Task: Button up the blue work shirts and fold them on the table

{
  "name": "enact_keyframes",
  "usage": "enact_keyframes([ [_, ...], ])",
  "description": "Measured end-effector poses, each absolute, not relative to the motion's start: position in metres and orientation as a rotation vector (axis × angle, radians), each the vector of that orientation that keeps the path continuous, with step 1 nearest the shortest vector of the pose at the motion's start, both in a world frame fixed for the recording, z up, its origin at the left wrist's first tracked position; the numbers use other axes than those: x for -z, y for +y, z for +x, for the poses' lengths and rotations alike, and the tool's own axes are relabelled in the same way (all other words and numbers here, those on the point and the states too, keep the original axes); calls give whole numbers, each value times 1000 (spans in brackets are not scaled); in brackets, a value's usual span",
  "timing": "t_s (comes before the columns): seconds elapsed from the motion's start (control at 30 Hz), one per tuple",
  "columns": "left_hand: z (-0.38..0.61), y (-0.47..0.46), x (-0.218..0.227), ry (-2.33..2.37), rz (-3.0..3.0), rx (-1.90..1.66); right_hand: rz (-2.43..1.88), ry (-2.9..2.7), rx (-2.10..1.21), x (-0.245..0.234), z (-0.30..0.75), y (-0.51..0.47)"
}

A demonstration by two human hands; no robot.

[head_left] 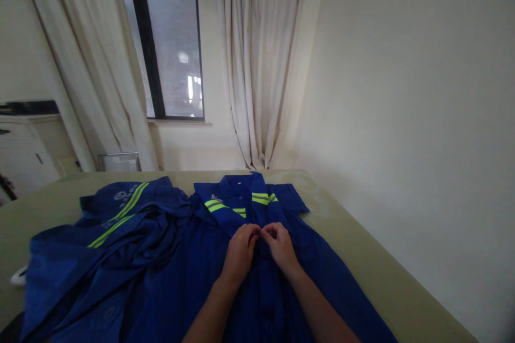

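Where the front opening of the blue shirt (322, 262) runs down its middle, the cloth is pinched from both sides. The left hand (240, 251) is closed on it with curled fingers, and the right hand (280, 245) is closed on it just beside, so that the fingertips nearly touch. The shirt is spread flat on the bed (386, 273), collar turned away from the person, at about the middle of the cover.

On the right, a strip of bare cover is left between the shirt's sleeve and the bed's edge, and the wall (422, 118) stands close beyond that edge. Past the collar, a narrow band of cover is left free up to the far edge, behind which the curtains (261, 64) and the window (173, 37) are seen. On the left, the room is taken up by a second blue garment (100, 241), which lies crumpled and overlaps the shirt's side. More bare cover is seen beyond it, toward the far left corner. A small white object (18, 276) is partly hidden at the heap's left end.

Yellow-green stripes (217, 206) are carried across the shirt's chest, and stripes of the same colour are seen on the crumpled garment. A small white label (237, 183) is sewn inside the collar, and a pale print (216, 198) is set above the left stripe. A pale emblem (120, 194) is printed on the crumpled garment. None of the three can be read.
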State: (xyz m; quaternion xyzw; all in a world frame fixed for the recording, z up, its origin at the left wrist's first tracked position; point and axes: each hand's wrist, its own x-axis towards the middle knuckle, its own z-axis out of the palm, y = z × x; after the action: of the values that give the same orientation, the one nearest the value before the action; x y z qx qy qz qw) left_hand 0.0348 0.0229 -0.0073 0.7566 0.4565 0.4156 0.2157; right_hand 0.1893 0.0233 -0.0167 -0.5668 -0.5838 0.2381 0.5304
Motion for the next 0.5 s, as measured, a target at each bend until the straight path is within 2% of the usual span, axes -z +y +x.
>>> enact_keyframes([
  [0.2,36,16,4,1410,2331,-1037,-1324,-1356,-704,29,190,32],
  [0.5,36,14,7,1643,2407,-993,-1324,-1512,-541,19,190,17],
])
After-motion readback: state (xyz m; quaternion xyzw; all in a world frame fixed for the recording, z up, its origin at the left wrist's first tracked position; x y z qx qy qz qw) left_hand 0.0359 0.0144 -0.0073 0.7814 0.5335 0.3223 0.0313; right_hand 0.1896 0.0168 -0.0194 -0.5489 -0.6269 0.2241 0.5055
